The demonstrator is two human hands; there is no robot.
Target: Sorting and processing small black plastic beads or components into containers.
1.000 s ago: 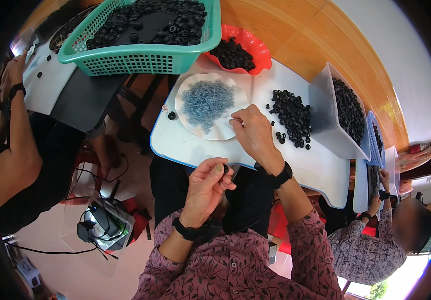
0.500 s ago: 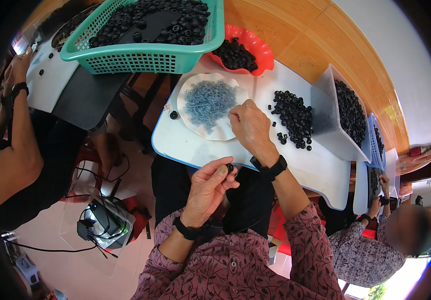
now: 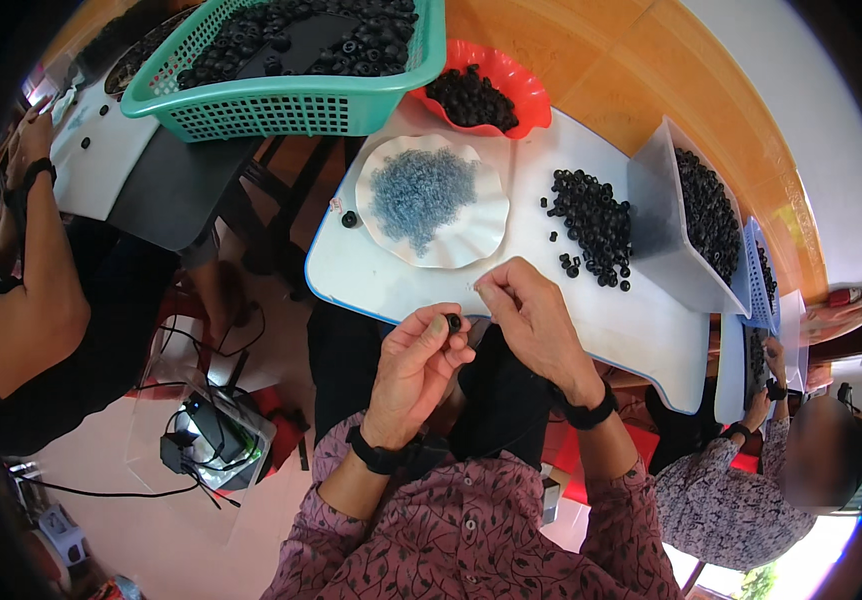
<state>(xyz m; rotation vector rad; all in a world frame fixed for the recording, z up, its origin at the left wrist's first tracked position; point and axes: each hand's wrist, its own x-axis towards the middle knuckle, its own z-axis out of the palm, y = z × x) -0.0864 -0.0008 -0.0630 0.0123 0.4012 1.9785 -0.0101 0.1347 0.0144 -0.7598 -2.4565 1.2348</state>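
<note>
My left hand (image 3: 406,378) is closed, pinching a small black ring-shaped part (image 3: 453,322) between thumb and fingers above my lap. Just right of it, my right hand (image 3: 539,325) is closed too, thumb and forefinger pressed together; a tiny pale bit seems to show at the tips, too small to name. Beyond both hands, a white wavy-edged plate (image 3: 488,232) on the white table (image 3: 401,290) bears a heap of tiny translucent bluish pieces (image 3: 419,195). A pile of black ring-shaped parts (image 3: 591,225) lies to the right of the plate.
A green basket (image 3: 281,112) and a red scalloped bowl (image 3: 526,85) hold black parts at the back. On the right stand a clear bin (image 3: 666,215) and a blue basket (image 3: 759,280). One loose black part (image 3: 349,219) lies left of the plate. Other people sit at both sides.
My right hand has come back from the plate's right edge toward me, close to my left hand. My left hand still holds the black part, now tipped with its opening more visible.
</note>
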